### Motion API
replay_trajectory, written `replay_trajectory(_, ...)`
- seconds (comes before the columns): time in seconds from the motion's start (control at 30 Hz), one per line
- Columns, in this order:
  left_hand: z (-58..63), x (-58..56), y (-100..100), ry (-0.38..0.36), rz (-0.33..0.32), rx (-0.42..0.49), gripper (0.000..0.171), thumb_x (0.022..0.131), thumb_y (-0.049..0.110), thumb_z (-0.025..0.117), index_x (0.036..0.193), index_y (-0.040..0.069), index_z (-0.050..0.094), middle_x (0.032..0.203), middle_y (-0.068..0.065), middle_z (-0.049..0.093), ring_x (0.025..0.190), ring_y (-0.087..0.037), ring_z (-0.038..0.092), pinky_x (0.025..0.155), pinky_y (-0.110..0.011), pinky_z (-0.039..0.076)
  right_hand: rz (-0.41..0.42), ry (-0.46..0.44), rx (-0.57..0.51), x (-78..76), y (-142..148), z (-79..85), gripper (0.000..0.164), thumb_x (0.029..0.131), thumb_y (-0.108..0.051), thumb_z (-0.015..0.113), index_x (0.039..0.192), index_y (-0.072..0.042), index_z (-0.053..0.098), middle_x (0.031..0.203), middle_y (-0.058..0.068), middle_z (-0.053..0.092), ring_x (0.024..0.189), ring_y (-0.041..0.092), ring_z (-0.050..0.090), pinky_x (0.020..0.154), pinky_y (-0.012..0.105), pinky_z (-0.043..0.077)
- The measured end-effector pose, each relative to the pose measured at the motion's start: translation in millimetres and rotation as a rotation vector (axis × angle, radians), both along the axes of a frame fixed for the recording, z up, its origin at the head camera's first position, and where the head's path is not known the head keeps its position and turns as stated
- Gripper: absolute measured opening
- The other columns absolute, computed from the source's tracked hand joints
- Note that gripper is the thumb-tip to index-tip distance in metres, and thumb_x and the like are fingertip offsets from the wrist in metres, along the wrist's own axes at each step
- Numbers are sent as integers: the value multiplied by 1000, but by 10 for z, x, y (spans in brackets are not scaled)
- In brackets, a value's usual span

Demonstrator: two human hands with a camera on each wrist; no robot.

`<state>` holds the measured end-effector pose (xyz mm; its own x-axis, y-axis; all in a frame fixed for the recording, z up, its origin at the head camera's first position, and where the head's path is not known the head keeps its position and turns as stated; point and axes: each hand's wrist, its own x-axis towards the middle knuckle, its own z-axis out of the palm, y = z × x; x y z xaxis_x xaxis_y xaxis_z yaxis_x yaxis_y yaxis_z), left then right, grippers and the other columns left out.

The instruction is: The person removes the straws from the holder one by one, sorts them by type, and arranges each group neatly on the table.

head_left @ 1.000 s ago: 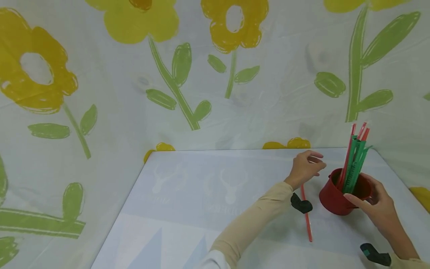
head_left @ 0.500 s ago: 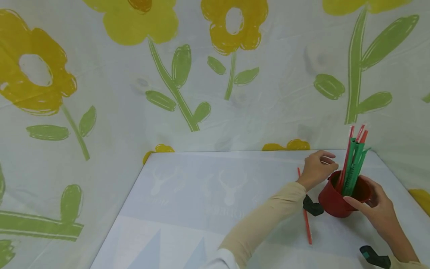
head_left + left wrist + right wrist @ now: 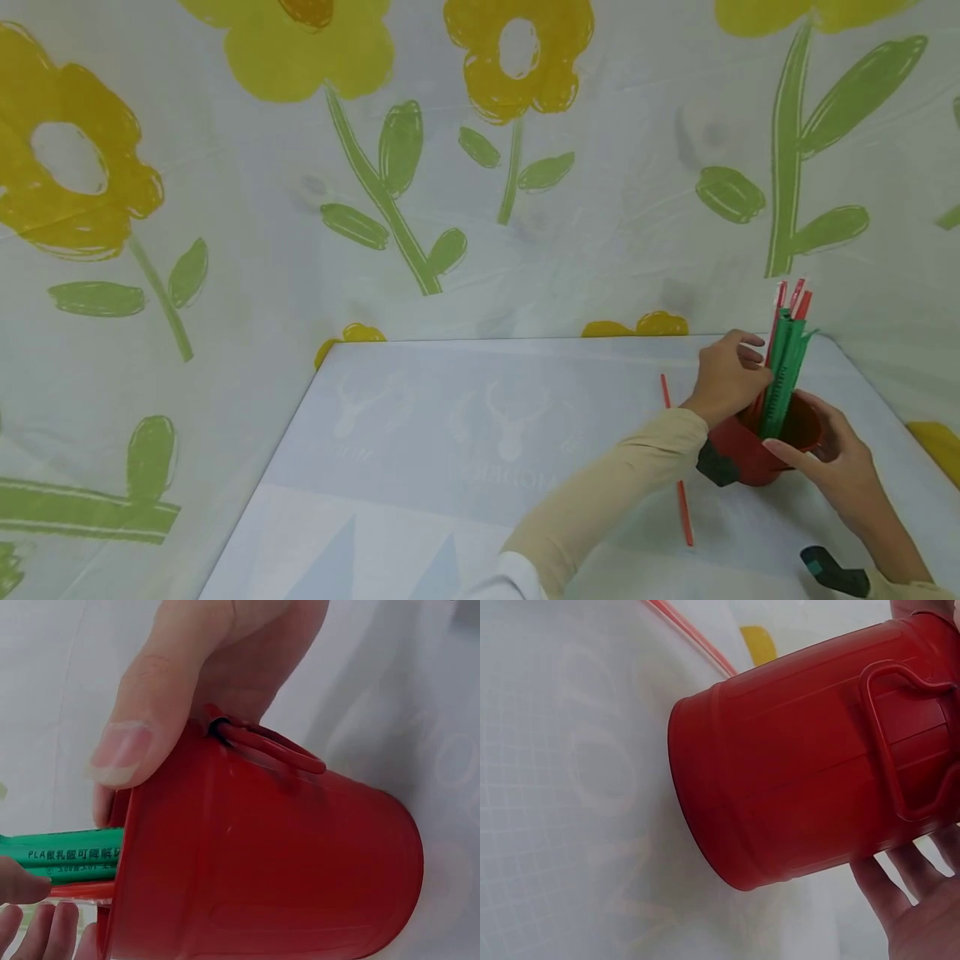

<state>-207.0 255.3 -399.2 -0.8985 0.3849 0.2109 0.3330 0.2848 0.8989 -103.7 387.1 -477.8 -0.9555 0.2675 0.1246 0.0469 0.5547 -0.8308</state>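
Right hand [image 3: 840, 462] grips the red pot [image 3: 753, 458] at its right side, thumb [image 3: 124, 754] over the rim. Pot's at the right of the bench [image 3: 420, 417], near upright; can't tell if the base sits fully flat. Green straws [image 3: 783, 367] and red straws [image 3: 802, 306] stand in it, leaning against one side. My left hand [image 3: 729, 379] is at the bundle, fingers bent with the thumb by the straws; can't tell whether they pinch one.

Step in hand, I'd judge: working on the straws while the pot is steadied. I'd brace the pot with the right hand so a sideways nudge doesn't tip it. With the left I'd separate one straw near the rim, pinch lightly so it won't crush, and draw along its length, so neighbours don't ride up. Loose red straw [image 3: 684, 512] lies left of the pot, under my left forearm; I'd keep the sleeve off it.
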Motion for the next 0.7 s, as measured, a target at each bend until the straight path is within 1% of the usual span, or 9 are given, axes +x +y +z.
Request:
replay_trajectory(0.23, -91, -20, 86, 44, 25, -47, 36, 82, 8, 70, 115, 18, 58, 88, 11, 62, 71, 8, 54, 59, -7, 46, 7, -5, 1, -6, -7, 24, 80, 90, -25, 65, 151, -32, 14, 154, 8, 22, 130, 20, 29, 80, -1, 31)
replay_trajectory(0.3, -100, -23, 93, 41, 29, -52, 36, 81, 8, 70, 113, 19, 58, 86, 11, 61, 69, 8, 53, 58, -7, 46, 9, 1, 0, -7, -5, 27, 80, 90, -24, 65, 151, -32, 14, 153, 7, 23, 129, 19, 30, 79, -1, 33)
replay_trajectory(0.47, -107, -24, 80, 18, 41, -51, 35, 81, 10, 73, 111, 20, 58, 83, 12, 60, 69, 6, 53, 57, -8, 46, 8, 4, 3, 2, -12, 31, 82, 89, -25, 67, 151, -34, 15, 153, 3, 24, 130, 16, 30, 81, 2, 35)
replay_trajectory(0.57, -100, -17, 62, 12, 33, -45, 34, 81, 11, 72, 111, 19, 58, 85, 11, 60, 70, 5, 53, 58, -9, 47, 6, 3, 6, 6, -14, 35, 82, 88, -26, 67, 151, -34, 15, 154, 2, 24, 131, 15, 30, 84, 4, 34)
replay_trajectory(0.7, -90, -22, 26, 31, 3, -35, 29, 83, 11, 69, 109, 17, 59, 86, 10, 61, 71, 6, 53, 59, -7, 46, 2, 0, 4, 3, -14, 41, 81, 89, -26, 66, 151, -34, 15, 154, 0, 24, 132, 14, 30, 86, 4, 34)
